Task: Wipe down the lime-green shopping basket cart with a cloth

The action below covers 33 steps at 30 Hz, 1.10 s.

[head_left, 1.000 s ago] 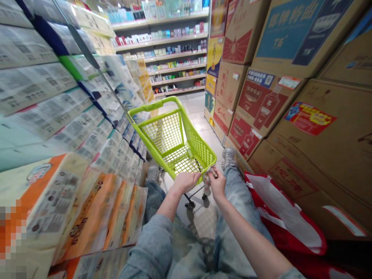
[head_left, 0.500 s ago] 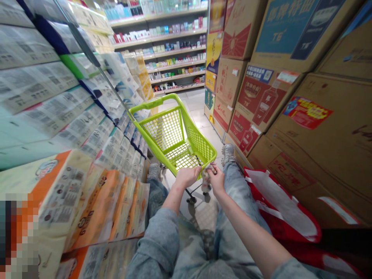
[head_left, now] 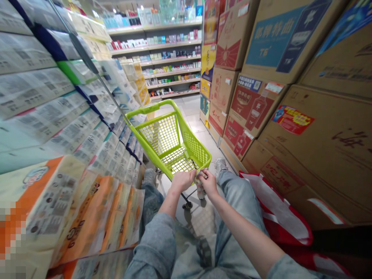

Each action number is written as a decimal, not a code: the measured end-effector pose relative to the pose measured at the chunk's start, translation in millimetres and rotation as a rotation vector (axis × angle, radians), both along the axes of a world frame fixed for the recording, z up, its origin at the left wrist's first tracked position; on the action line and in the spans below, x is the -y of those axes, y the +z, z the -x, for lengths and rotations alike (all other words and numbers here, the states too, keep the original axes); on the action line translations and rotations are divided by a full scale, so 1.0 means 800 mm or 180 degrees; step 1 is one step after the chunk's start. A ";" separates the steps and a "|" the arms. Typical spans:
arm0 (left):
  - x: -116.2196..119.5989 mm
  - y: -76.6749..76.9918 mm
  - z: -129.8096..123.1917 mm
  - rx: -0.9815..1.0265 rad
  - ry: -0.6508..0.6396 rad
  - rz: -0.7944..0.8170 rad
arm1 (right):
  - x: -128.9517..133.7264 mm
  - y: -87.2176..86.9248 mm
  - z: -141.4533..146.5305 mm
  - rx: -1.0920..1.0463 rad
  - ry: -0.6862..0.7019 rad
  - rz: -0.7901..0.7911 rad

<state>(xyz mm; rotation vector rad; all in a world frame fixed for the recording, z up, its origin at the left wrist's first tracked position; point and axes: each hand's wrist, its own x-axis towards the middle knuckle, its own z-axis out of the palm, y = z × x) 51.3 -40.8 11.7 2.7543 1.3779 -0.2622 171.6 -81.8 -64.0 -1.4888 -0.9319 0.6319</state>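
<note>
A lime-green shopping cart (head_left: 162, 162) with an openwork plastic basket stands between my legs, its near corner toward me. My left hand (head_left: 183, 180) is closed at that corner, fingers curled at the rim; its fingertips are partly hidden. Just to the right, my right hand (head_left: 208, 183) pinches a small pale, patterned cloth (head_left: 201, 187) against the outside of the same corner. Part of the cloth hangs below my fingers. Nothing shows inside the basket. The cart's long grey metal handle (head_left: 84, 54) slants up to the left.
Stacked packs of paper tissue (head_left: 84, 217) line the left side closely. Cardboard cartons (head_left: 261, 100) rise on the right, with a red and white bag (head_left: 279, 201) at their foot. Shelves of small boxed goods (head_left: 171, 58) stand at the aisle's far end.
The view has shifted slightly, so the cart and both hands appear a little lower and further left. Both hands stay at the basket's corner, the right still pinching the cloth.
</note>
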 end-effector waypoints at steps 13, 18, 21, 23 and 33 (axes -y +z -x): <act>-0.004 -0.004 -0.020 0.0109 0.0178 -0.0048 | -0.022 -0.019 -0.007 -0.0120 -0.0659 0.0008; -0.001 -0.005 -0.021 0.0162 0.0386 -0.0128 | 0.006 -0.022 0.039 -0.0253 0.0020 -0.0067; -0.001 -0.006 -0.019 0.0241 0.0697 -0.0138 | 0.008 -0.025 0.038 -0.0263 0.0016 -0.0012; -0.004 -0.004 -0.014 0.0362 0.0779 -0.0045 | 0.004 -0.027 0.024 -0.0263 -0.0156 0.0040; -0.027 0.001 0.013 0.0256 0.0289 -0.0490 | -0.025 -0.036 -0.027 -0.0194 -0.0693 0.0054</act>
